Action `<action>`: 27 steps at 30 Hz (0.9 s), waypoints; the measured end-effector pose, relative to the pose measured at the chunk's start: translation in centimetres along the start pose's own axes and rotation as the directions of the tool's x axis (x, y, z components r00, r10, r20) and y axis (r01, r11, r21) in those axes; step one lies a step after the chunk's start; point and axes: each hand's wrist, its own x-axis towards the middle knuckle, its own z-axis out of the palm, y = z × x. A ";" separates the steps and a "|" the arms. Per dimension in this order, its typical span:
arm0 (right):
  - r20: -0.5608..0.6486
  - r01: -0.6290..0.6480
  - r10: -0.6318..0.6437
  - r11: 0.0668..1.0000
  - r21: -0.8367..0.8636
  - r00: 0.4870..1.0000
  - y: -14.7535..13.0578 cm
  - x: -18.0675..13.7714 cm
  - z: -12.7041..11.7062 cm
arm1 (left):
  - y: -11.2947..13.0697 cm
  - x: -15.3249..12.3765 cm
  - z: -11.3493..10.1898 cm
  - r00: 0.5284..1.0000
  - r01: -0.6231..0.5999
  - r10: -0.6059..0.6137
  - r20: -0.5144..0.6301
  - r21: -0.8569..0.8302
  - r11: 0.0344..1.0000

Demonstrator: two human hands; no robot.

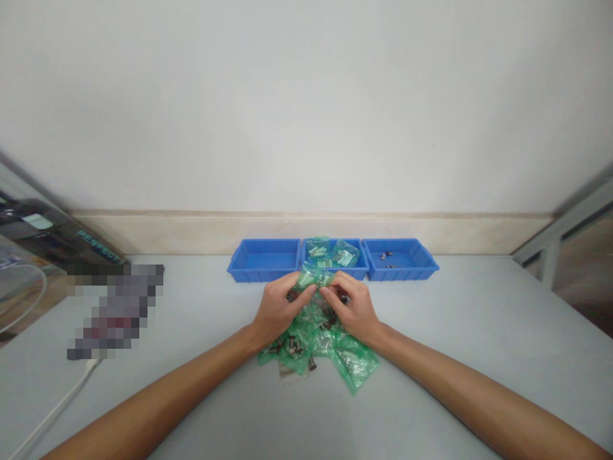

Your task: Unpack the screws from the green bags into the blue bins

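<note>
My left hand (280,310) and my right hand (352,308) meet over a heap of small green plastic bags (318,348) holding dark metal parts. Both hands pinch one green bag (317,281) between them, fingers curled on its top edge, just in front of the middle bin. Three blue bins stand in a row behind. The left bin (264,260) looks bare inside, the middle bin (361,262) holds several green bags, and the right bin (400,260) holds a few small dark parts.
A grey table (479,332) runs back to a white wall with a beige skirting. A dark printed box (57,246) leans at the left, with a blurred-out patch and a white cable (62,402) near it. A metal frame (565,236) stands at the right.
</note>
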 end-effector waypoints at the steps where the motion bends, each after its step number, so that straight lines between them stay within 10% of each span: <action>1: -0.001 0.001 -0.001 1.000 -0.001 1.000 0.0 0.0 0.0 | 0.0 0.0 0.0 1.000 0.001 -0.001 0.000 0.003 1.000; 27: -0.068 0.017 -0.017 1.000 0.000 0.998 0.1 -0.1 0.0 | 0.2 -0.1 0.0 0.993 0.116 -0.117 -0.030 -0.023 0.993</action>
